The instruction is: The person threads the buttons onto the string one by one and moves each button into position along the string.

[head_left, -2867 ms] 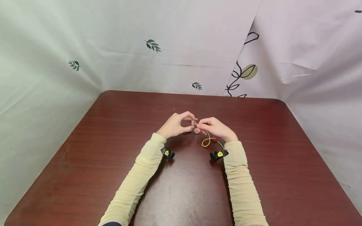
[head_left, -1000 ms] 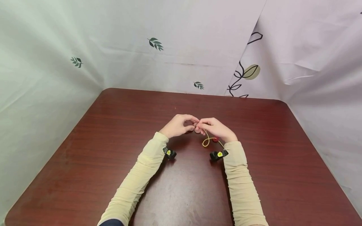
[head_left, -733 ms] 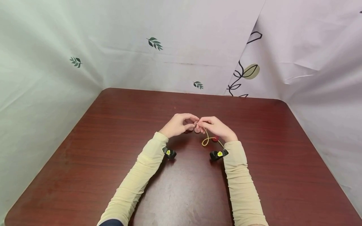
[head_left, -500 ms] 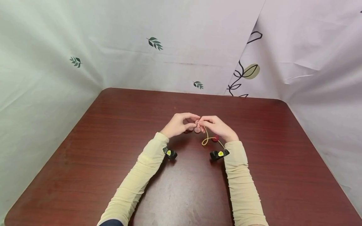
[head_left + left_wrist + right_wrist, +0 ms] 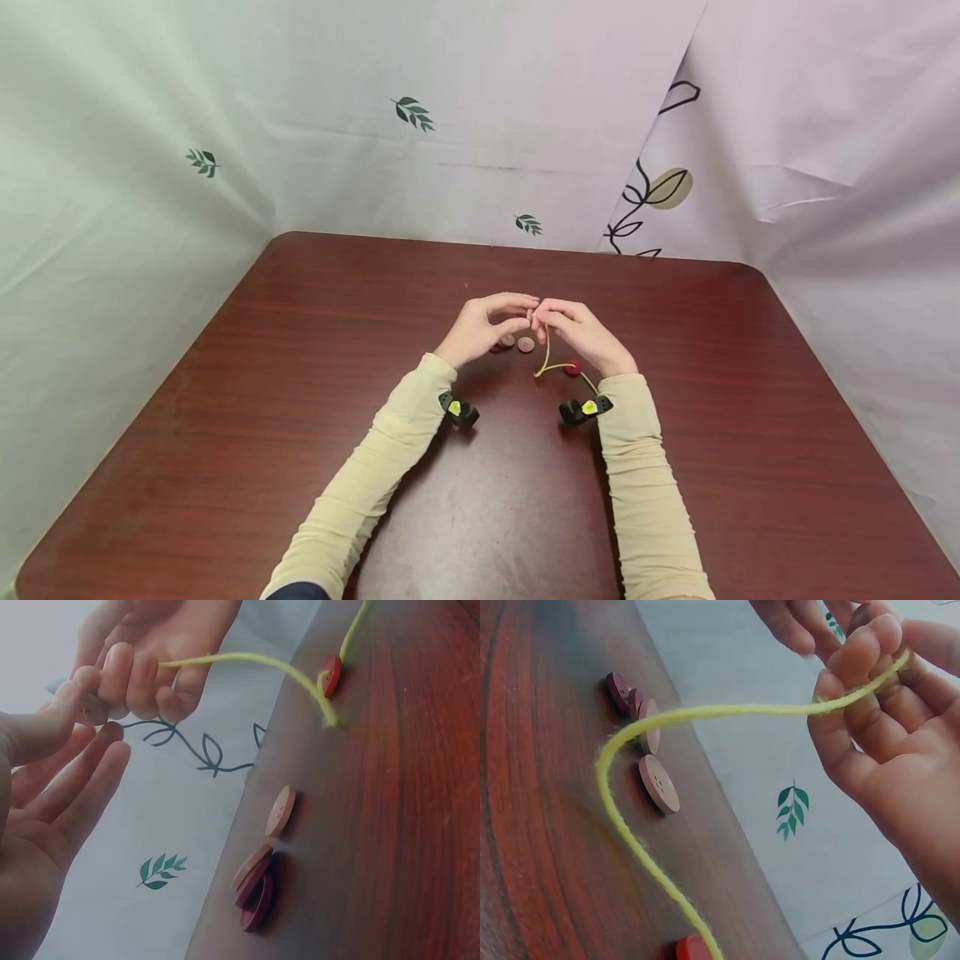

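Observation:
My left hand (image 5: 480,329) pinches a small pinkish button (image 5: 91,712) between thumb and fingers, above the table. Facing it, my right hand (image 5: 588,332) grips the yellow yarn (image 5: 705,712) in its curled fingers. The fingertips of both hands meet at the button, and a bit of yellow shows at its middle. From the right hand the yarn droops to the table and passes through a red button (image 5: 333,676) lying there. The yarn's end is hidden among the fingers.
On the brown table (image 5: 375,283), below the hands, lie a pale pink button (image 5: 659,784) and a small heap of another pink button (image 5: 251,866) and dark red buttons (image 5: 257,906). Black wrist cameras (image 5: 459,411) hang under both forearms. White patterned cloth surrounds the table.
Both hands have moved slightly up and to the right, uncovering the buttons below. The yarn is drawn up straighter, and its small loop has narrowed to a bend.

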Tool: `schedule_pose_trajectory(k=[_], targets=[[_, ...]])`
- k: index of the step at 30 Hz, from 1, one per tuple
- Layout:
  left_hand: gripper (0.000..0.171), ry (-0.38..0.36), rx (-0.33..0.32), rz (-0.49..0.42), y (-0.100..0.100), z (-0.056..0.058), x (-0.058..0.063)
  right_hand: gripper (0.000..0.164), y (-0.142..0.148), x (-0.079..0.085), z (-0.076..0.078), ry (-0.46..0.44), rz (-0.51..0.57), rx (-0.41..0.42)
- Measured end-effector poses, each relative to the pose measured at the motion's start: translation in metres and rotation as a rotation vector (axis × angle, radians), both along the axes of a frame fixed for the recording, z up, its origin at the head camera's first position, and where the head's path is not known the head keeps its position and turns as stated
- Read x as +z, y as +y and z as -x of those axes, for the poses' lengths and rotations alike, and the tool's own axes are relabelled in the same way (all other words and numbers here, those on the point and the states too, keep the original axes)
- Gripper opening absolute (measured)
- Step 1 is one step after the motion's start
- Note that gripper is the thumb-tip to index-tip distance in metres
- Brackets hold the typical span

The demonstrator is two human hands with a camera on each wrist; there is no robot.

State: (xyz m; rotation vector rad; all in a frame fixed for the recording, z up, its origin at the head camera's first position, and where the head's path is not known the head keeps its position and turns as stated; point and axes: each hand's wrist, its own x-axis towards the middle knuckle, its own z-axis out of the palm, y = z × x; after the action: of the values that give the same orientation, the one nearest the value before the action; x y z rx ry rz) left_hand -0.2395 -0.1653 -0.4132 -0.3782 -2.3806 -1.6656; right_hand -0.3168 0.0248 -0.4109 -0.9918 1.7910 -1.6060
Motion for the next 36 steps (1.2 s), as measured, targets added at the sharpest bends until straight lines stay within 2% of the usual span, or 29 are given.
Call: schedule_pose_trajectory(k=[4,7,14,24,31,36], targets=[[0.032,-0.092,0.014,-0.062,0.0011,-0.002,0.0024,0.021,-0.001,-0.0013,-0.0004,-0.029,0.017,-0.02],[0.033,-0.112,0.009,-0.088,0.0005,-0.0028,0.0041,0.022,-0.0012,-0.0019,-0.0006,-0.012,0.015,-0.029],[0.032,-0.064,0.022,-0.083,-0.0027,-0.0022,0.0045,0.029,-0.0002,0.0002,-0.0011,0.088,-0.026,-0.034],[0.035,-0.019,0.0,-0.096,-0.0034,-0.0015,0.0044,0.029,-0.0003,0.0032,-0.001,0.15,-0.084,-0.024],[0.026,-0.011,0.018,-0.084,-0.002,-0.0023,0.0064,0.028,-0.001,0.0016,0.0002,0.144,-0.086,-0.021],[0.019,-0.041,0.052,-0.065,-0.0017,-0.0014,0.0048,0.028,-0.0017,0.0018,-0.0007,0.123,-0.116,-0.016]])
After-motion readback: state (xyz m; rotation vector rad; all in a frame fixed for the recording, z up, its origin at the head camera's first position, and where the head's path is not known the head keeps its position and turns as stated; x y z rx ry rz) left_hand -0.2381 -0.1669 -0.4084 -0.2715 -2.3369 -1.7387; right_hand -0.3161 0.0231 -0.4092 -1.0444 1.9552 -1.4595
